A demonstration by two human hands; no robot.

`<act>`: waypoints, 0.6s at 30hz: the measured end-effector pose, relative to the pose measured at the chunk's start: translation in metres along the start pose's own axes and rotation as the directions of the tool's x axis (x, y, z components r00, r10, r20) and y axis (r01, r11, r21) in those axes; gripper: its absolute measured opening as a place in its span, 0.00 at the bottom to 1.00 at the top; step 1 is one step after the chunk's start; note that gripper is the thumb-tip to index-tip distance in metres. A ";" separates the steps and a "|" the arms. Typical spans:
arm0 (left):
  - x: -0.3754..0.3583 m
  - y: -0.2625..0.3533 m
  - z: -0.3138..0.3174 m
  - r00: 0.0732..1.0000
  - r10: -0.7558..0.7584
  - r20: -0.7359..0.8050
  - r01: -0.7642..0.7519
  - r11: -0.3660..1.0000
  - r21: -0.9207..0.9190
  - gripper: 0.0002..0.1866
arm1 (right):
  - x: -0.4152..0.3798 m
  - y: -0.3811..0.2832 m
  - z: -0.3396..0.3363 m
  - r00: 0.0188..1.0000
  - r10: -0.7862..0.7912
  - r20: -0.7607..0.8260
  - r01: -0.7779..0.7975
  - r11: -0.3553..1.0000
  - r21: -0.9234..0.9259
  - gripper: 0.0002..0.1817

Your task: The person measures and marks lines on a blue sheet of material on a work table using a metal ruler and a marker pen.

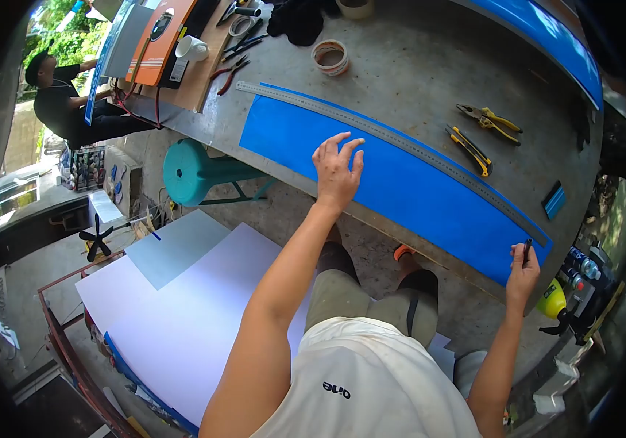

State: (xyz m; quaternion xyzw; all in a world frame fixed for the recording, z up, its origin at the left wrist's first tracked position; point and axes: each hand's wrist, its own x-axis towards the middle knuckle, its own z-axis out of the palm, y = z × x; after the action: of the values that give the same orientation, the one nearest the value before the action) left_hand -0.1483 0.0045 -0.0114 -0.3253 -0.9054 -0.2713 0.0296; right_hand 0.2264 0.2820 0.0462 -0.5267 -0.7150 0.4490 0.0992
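Fingers of left hand [336, 169] spread flat on long blue vinyl sheet [400, 186] below long steel ruler [393, 139]; right hand [523, 271] pinches dark knife [527, 250] at ruler's end. Ruler unheld—may shift, cut wanders.

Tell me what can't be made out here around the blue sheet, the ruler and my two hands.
Head view only:
- The tool in the right hand: dark, thin, too small to tell pen from knife.
- Ruler markings: too small and blurred to read.
- Blue sheet under the left hand: hidden by the palm.
- Small blue item near the table's right edge: too small to identify.
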 end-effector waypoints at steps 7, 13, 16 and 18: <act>0.077 -0.172 -0.101 0.994 -0.052 0.095 0.066 0.985 -0.157 0.08 | -0.078 -0.130 0.164 0.989 -0.148 -0.023 0.148 0.956 0.252 0.17; 0.162 -0.281 -0.112 0.967 0.090 0.239 -0.053 0.986 -0.159 0.09 | -0.099 -0.233 0.317 0.992 -0.052 0.112 -0.010 0.870 0.493 0.19; 0.175 -0.308 -0.105 0.929 0.276 0.246 -0.265 0.961 -0.078 0.16 | -0.092 -0.279 0.366 0.979 -0.177 0.106 0.093 0.838 0.538 0.17; 0.174 -0.322 -0.099 0.910 0.331 0.251 -0.321 0.944 -0.078 0.18 | -0.085 -0.290 0.385 0.980 -0.182 0.083 0.110 0.834 0.540 0.15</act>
State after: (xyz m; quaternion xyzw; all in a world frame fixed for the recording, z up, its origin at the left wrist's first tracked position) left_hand -0.4920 -0.1534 -0.0390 -0.5051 -0.8294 -0.2333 -0.0505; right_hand -0.1663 -0.0092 0.0686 -0.3917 -0.6053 0.6543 0.2284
